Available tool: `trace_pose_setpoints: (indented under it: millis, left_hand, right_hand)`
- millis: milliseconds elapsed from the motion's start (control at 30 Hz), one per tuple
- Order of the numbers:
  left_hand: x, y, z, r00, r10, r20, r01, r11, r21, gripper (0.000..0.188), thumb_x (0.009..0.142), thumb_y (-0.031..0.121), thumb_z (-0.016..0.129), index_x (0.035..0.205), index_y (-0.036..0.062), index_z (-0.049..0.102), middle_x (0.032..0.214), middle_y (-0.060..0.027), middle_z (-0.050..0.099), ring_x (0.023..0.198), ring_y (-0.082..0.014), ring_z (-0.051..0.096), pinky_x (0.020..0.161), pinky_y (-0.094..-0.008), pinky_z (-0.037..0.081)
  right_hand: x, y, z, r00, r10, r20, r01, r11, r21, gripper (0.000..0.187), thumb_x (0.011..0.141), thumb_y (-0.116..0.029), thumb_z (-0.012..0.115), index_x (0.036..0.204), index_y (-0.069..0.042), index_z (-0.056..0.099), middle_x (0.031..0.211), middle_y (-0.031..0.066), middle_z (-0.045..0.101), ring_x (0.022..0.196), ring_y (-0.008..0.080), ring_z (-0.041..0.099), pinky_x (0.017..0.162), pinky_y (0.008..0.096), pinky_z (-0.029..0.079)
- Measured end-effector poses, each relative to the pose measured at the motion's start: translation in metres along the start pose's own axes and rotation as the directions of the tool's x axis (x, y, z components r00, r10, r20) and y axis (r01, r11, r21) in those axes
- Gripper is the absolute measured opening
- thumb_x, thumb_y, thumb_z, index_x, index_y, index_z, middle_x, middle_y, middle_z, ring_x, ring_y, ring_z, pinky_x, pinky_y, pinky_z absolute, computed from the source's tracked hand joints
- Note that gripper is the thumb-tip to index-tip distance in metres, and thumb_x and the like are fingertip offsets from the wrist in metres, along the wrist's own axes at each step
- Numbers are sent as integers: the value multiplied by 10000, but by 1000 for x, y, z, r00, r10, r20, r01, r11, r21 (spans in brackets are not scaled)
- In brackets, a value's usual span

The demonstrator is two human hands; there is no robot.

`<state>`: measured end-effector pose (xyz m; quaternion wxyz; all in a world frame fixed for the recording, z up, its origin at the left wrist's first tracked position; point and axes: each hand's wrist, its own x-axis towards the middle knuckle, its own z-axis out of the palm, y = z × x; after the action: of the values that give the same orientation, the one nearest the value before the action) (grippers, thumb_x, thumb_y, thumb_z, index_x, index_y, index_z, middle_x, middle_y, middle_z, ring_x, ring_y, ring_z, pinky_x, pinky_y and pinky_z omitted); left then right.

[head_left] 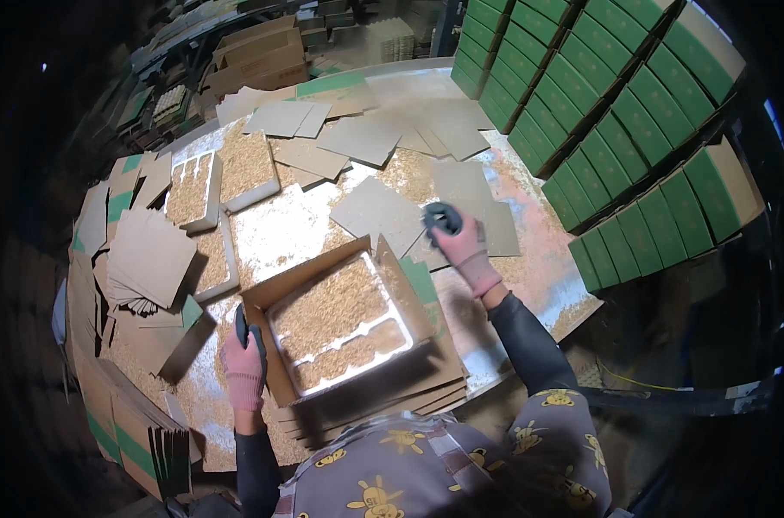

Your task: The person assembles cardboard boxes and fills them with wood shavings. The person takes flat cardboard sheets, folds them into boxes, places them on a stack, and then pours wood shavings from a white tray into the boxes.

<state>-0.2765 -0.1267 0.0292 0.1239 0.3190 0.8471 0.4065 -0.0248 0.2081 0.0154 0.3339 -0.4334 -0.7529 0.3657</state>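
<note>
In front of me sits an open cardboard box with a white divided tray inside, its compartments filled with wood shavings. My left hand, in a pink glove with dark fingertips, is closed on the box's left wall. My right hand, gloved the same way, is beyond the box's right side, above grey cardboard sheets. Its fingers are curled inward, and what they hold, if anything, I cannot make out.
Stacked green boxes rise along the right edge. More shavings-filled white trays stand at the back left. Fanned cardboard sheets and folded cartons line the left side. Shavings are strewn over the table.
</note>
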Motion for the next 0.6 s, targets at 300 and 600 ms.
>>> trace_pose_setpoints:
  millis: [300, 600]
  left_hand:
    - [-12, -7, -2, 983, -168, -75, 152, 970, -189, 405, 933, 91, 526, 1310, -56, 523, 1189, -138, 639, 1045, -179, 585, 922, -304, 446]
    - [-11, -40, 1, 979, -93, -182, 43, 964, -261, 431, 896, 39, 512, 1316, -54, 522, 1253, -153, 626, 1119, -205, 597, 981, -319, 430]
  right_hand:
    - [8, 233, -11, 848, 478, 227, 2, 425, -905, 853, 830, -555, 602, 1488, -110, 292, 1436, 166, 420, 1315, 289, 427, 1054, 414, 379]
    - [-25, 173, -9, 870, 465, 163, -28, 376, -926, 1056, 661, -603, 755, 1502, -175, 282, 1400, 187, 438, 1352, 332, 352, 1095, 468, 317]
